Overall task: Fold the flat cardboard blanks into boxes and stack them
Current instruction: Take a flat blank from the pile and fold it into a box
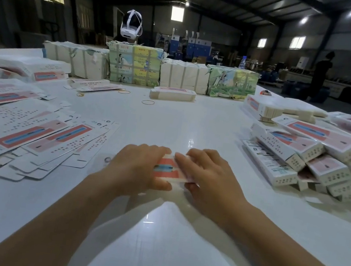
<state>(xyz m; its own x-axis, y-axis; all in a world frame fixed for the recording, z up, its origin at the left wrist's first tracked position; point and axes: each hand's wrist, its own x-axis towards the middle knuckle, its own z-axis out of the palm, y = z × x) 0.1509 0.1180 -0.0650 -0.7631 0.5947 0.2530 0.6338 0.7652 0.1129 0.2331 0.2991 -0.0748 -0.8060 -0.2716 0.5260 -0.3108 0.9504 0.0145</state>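
Holding one cardboard blank (167, 168) low over the white table (172, 118).
Gripped between left hand (139, 166) and right hand (210, 180), fingers curled around its edges; flat blanks (38, 134) at left, folded boxes (317, 160) piled at right.

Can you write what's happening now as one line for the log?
step: folding | left hand: grips box | right hand: grips box | blanks: left | stack: right

Both hands meet on a pink-and-blue cardboard blank (167, 169) at the white worktop (194, 124) centre: left hand (141, 166) and right hand (210, 180) curl round it; flat blanks (38, 134) left, folded boxes (317, 160) stacked right
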